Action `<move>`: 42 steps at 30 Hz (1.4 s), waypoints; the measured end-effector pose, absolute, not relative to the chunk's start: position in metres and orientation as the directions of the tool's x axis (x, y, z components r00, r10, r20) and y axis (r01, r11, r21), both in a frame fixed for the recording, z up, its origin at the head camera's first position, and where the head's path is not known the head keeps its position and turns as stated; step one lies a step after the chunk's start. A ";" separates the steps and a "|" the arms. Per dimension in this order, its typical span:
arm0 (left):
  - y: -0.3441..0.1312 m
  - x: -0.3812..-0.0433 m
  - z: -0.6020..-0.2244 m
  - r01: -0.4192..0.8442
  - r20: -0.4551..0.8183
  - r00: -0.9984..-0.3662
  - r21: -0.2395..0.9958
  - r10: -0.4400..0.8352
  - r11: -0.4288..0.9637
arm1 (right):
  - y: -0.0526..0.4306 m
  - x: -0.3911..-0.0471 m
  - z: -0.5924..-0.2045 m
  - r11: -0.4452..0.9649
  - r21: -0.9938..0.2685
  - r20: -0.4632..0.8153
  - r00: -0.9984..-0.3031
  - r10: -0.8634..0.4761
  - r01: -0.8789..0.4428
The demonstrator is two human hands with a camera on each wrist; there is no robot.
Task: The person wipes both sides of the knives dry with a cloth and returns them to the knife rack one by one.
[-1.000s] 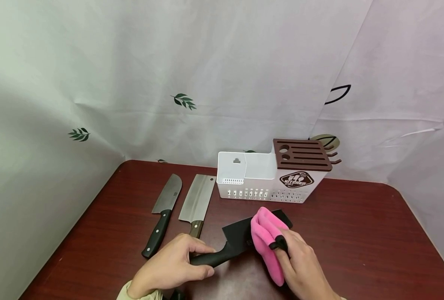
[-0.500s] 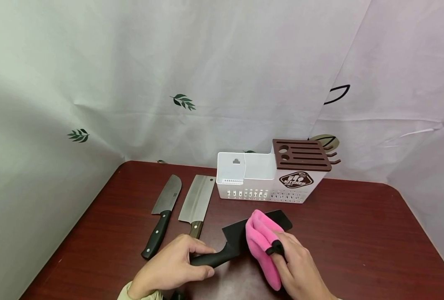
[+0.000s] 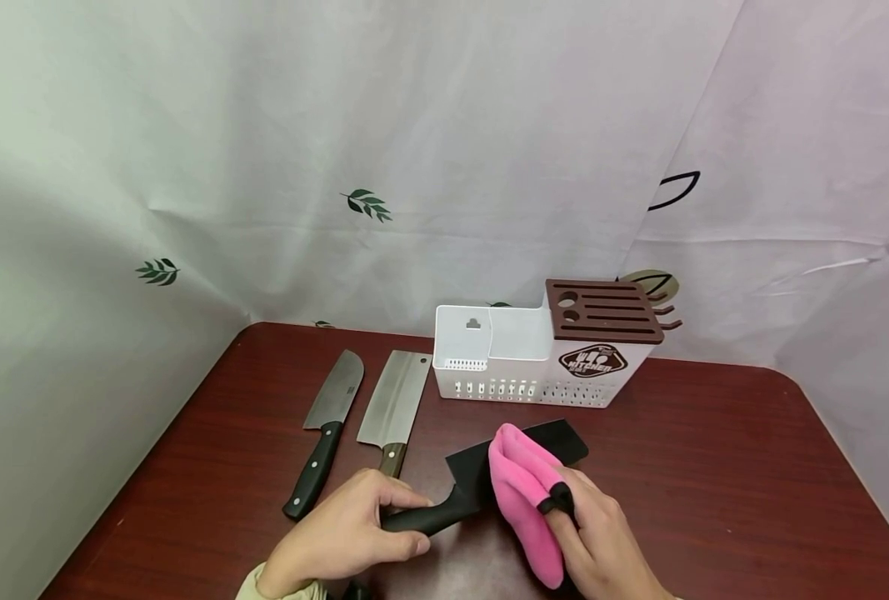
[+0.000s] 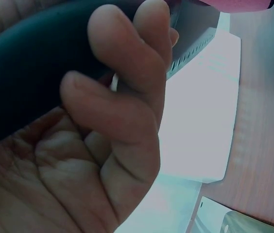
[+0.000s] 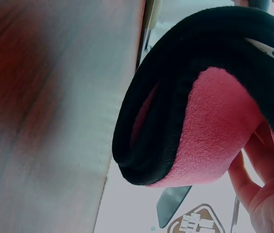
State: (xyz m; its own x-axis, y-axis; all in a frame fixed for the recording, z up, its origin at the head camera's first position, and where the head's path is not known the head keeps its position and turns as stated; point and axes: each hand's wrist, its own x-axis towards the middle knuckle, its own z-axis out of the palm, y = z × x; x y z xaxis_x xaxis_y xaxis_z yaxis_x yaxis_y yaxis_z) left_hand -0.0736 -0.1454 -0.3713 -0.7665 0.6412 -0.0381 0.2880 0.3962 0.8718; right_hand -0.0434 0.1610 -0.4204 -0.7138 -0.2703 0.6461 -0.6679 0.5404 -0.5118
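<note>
In the head view my left hand (image 3: 347,529) grips the dark handle of a black cleaver (image 3: 560,439), its blade pointing up and to the right. Curled fingers lie around that handle (image 4: 35,63) in the left wrist view. My right hand (image 3: 605,537) holds a folded pink cloth (image 3: 521,504) with black edging against the blade and covers its middle. In the right wrist view the cloth (image 5: 219,126) bulges in front of the fingers, and a corner of the blade (image 5: 172,204) shows below it. The fingertips under the cloth are hidden.
Left of the hands lie a black-handled knife (image 3: 324,433) and a wooden-handled cleaver (image 3: 395,400), its handle partly hidden by my left hand. A white knife rack (image 3: 492,375) with a brown slotted top (image 3: 605,310) stands behind, near the curtain (image 3: 444,150).
My right hand has slid the pink cloth a little left and down along the blade, toward the handle, baring more of the tip. The left hand stays in place.
</note>
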 end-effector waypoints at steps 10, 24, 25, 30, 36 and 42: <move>-0.145 -0.073 -0.373 0.295 -0.024 -0.766 0.875 0.642 0.384 | 0.160 -0.045 -0.423 0.500 -0.485 0.686 -0.667 -0.291 -0.717; -0.144 -0.074 -0.373 0.272 -0.046 -0.769 0.879 0.638 0.391 | 0.159 -0.046 -0.425 0.419 -0.476 0.725 -0.614 -0.311 -0.774; -0.144 -0.074 -0.373 0.271 -0.046 -0.768 0.880 0.638 0.390 | 0.159 -0.046 -0.425 0.411 -0.473 0.730 -0.608 -0.313 -0.779; -0.144 -0.074 -0.374 0.290 -0.031 -0.768 0.874 0.640 0.389 | 0.158 -0.048 -0.424 0.370 -0.452 0.751 -0.570 -0.333 -0.812; -0.144 -0.074 -0.374 0.297 -0.023 -0.766 0.874 0.642 0.385 | 0.155 -0.050 -0.421 0.333 -0.422 0.760 -0.529 -0.376 -0.843; -0.144 -0.073 -0.373 0.307 -0.015 -0.764 0.871 0.645 0.384 | 0.154 -0.052 -0.423 0.357 -0.371 0.741 -0.505 -0.444 -0.858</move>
State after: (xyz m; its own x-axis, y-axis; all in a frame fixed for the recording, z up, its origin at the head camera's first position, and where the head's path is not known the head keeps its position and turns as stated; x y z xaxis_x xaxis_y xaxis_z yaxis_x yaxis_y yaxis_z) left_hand -0.0734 -0.1443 -0.3731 -0.7637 0.6454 -0.0154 0.3071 0.3842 0.8707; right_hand -0.0520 0.1543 -0.4228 -0.5045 -0.4439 0.7405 -0.8576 0.3567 -0.3705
